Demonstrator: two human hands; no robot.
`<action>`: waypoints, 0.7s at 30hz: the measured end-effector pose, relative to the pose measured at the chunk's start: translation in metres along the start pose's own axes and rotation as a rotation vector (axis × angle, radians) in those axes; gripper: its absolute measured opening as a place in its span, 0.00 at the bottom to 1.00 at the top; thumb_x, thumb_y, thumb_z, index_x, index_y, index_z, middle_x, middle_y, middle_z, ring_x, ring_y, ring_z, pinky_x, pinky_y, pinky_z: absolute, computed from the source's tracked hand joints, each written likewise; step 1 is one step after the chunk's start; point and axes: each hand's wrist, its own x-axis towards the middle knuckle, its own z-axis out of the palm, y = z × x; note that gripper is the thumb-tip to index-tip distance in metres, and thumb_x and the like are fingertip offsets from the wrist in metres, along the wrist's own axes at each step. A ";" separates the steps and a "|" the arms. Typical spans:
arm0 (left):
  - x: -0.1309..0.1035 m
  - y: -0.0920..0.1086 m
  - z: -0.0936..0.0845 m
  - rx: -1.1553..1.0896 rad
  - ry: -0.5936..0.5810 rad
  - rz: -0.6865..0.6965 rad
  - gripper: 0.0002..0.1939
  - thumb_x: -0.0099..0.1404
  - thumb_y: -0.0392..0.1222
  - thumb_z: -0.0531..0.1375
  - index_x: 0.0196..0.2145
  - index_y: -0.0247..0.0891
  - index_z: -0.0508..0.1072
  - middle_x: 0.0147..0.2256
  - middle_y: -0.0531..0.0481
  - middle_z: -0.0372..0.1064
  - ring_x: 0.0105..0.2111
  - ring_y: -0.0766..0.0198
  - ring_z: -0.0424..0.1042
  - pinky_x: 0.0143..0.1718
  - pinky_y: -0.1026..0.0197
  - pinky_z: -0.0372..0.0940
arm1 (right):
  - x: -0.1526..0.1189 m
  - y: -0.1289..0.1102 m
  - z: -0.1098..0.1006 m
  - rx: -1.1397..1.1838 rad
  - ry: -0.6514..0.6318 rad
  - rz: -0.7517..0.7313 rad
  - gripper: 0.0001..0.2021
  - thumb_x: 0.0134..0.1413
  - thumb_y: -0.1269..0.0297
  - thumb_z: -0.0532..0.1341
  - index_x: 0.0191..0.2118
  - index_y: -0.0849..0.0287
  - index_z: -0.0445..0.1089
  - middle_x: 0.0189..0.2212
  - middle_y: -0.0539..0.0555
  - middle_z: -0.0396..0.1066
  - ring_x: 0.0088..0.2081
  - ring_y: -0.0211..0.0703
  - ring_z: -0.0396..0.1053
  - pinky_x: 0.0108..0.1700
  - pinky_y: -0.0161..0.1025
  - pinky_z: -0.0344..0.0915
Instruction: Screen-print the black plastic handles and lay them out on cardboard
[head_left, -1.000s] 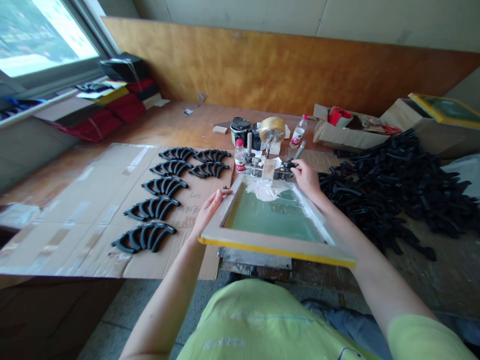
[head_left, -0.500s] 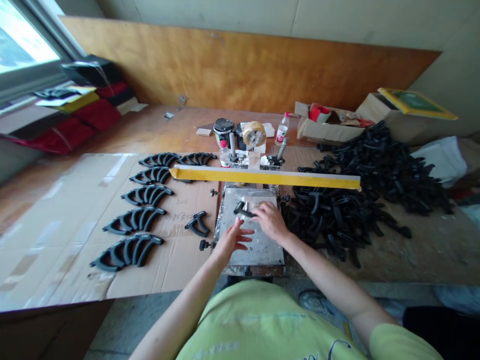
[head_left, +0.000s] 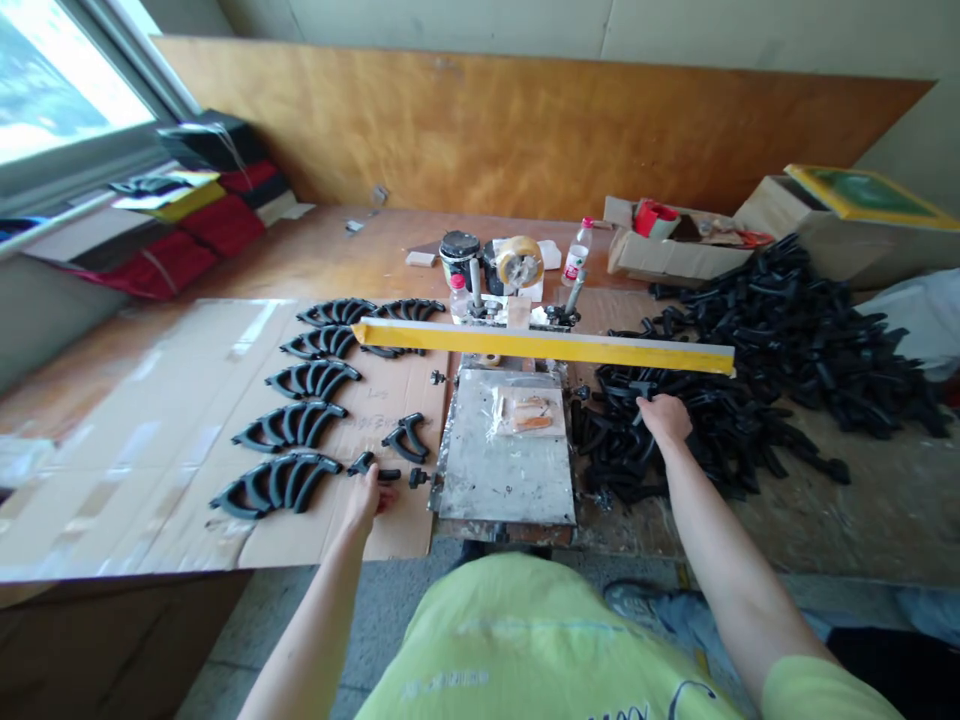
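My left hand (head_left: 369, 497) is closed on a black curved part (head_left: 361, 463) over the cardboard, just left of the metal plate (head_left: 495, 480). Near it lie a few loose black parts (head_left: 407, 438) and fanned rows of the same parts (head_left: 281, 483). On the right, my right hand (head_left: 666, 418) pinches a black part (head_left: 642, 390) at the near edge of a large heap of black parts (head_left: 697, 440). An orange-marked fixture (head_left: 531, 412) shows on the bare plate between my hands.
A yellow-edged bar (head_left: 547, 348) spans above the plate. Behind it stand a tape roll (head_left: 520, 262), a black tub (head_left: 459, 255) and a bottle (head_left: 577, 252). An open carton (head_left: 675, 258) sits back right, red boxes (head_left: 225, 222) back left.
Both hands have left the plate. My left hand has carried the black part left over the cardboard; my right hand has let go of it, moved right and gripped another at the heap.
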 end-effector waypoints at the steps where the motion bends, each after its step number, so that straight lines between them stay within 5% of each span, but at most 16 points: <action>1: 0.002 0.002 0.002 0.015 -0.014 -0.004 0.27 0.59 0.64 0.46 0.19 0.38 0.64 0.17 0.41 0.67 0.15 0.62 0.62 0.17 0.61 0.58 | -0.004 -0.004 0.001 0.035 0.016 0.001 0.16 0.50 0.54 0.62 0.39 0.61 0.74 0.38 0.65 0.73 0.42 0.59 0.71 0.42 0.51 0.66; 3: 0.007 0.009 0.004 0.049 -0.026 -0.032 0.27 0.59 0.64 0.48 0.19 0.38 0.64 0.15 0.42 0.66 0.14 0.62 0.61 0.16 0.62 0.55 | -0.021 -0.018 0.003 0.141 0.073 -0.123 0.18 0.50 0.54 0.63 0.44 0.60 0.72 0.40 0.63 0.74 0.42 0.56 0.71 0.44 0.49 0.66; 7: 0.009 0.034 -0.003 0.170 -0.020 -0.026 0.23 0.56 0.60 0.56 0.17 0.38 0.66 0.09 0.47 0.58 0.10 0.62 0.56 0.14 0.63 0.49 | -0.069 -0.066 0.020 0.344 0.025 -0.694 0.13 0.53 0.58 0.64 0.43 0.57 0.73 0.39 0.58 0.75 0.43 0.52 0.70 0.48 0.47 0.64; 11: -0.010 0.098 0.001 0.119 -0.028 0.166 0.22 0.58 0.60 0.56 0.26 0.37 0.72 0.13 0.52 0.61 0.12 0.66 0.57 0.15 0.65 0.49 | -0.104 -0.112 0.049 0.360 -0.102 -1.082 0.07 0.54 0.67 0.64 0.40 0.55 0.74 0.38 0.55 0.75 0.43 0.50 0.68 0.49 0.48 0.63; 14: -0.043 0.170 0.017 -0.235 -0.092 0.558 0.25 0.61 0.63 0.53 0.39 0.36 0.71 0.18 0.55 0.64 0.14 0.70 0.58 0.16 0.68 0.51 | -0.116 -0.129 0.062 0.270 -0.136 -1.175 0.08 0.55 0.70 0.63 0.41 0.56 0.75 0.39 0.55 0.74 0.44 0.48 0.67 0.48 0.46 0.63; 17: -0.079 0.230 0.031 -0.528 -0.200 0.679 0.28 0.64 0.64 0.50 0.44 0.36 0.69 0.18 0.55 0.63 0.14 0.71 0.57 0.16 0.69 0.51 | -0.122 -0.132 0.061 0.163 -0.093 -1.192 0.11 0.57 0.69 0.61 0.44 0.54 0.75 0.41 0.55 0.73 0.45 0.48 0.66 0.49 0.46 0.63; 19: -0.097 0.249 0.036 -0.592 -0.262 0.678 0.29 0.65 0.64 0.47 0.43 0.35 0.70 0.18 0.55 0.62 0.14 0.70 0.56 0.16 0.68 0.52 | -0.119 -0.125 0.053 0.140 -0.072 -1.203 0.12 0.55 0.70 0.62 0.46 0.54 0.75 0.42 0.56 0.74 0.48 0.48 0.67 0.52 0.47 0.64; 21: -0.108 0.246 0.034 -0.596 -0.273 0.673 0.30 0.65 0.64 0.47 0.43 0.34 0.71 0.19 0.53 0.64 0.16 0.69 0.59 0.17 0.67 0.55 | -0.108 -0.113 0.039 0.174 -0.048 -1.105 0.12 0.55 0.71 0.62 0.45 0.58 0.75 0.42 0.56 0.75 0.48 0.46 0.68 0.52 0.46 0.66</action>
